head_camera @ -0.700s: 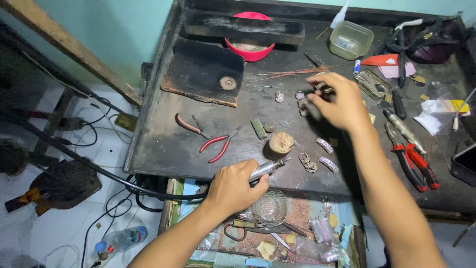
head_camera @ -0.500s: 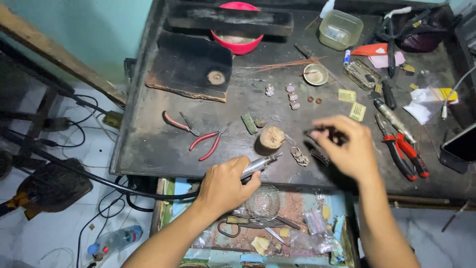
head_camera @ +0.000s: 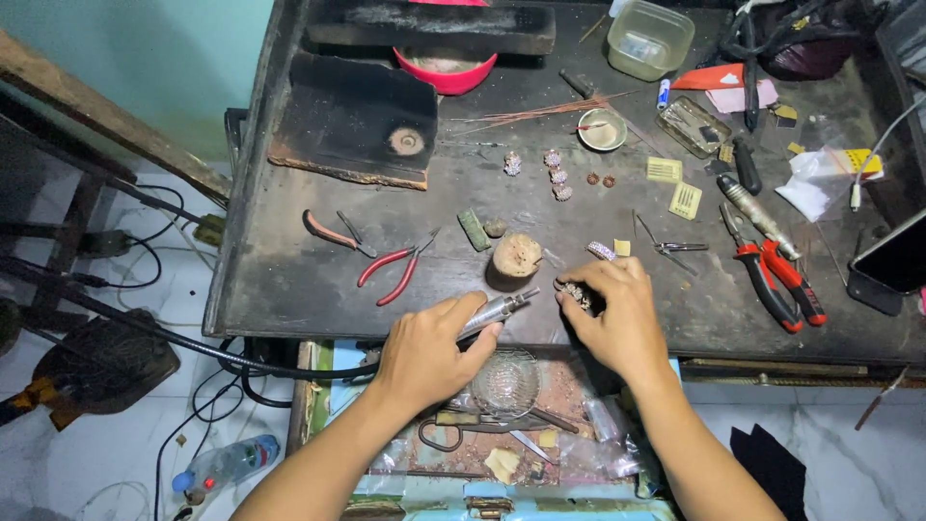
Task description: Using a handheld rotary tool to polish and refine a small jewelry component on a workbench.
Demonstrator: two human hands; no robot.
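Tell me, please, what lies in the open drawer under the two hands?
In the drawer lie a round glass dish, scissors, small clear bags and paper scraps. The left hand, right hand and forearms cover the rest.

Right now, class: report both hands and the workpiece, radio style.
Left hand grips rotary handpiece. Right hand pinches small jewelled piece. Wooden peg just behind.
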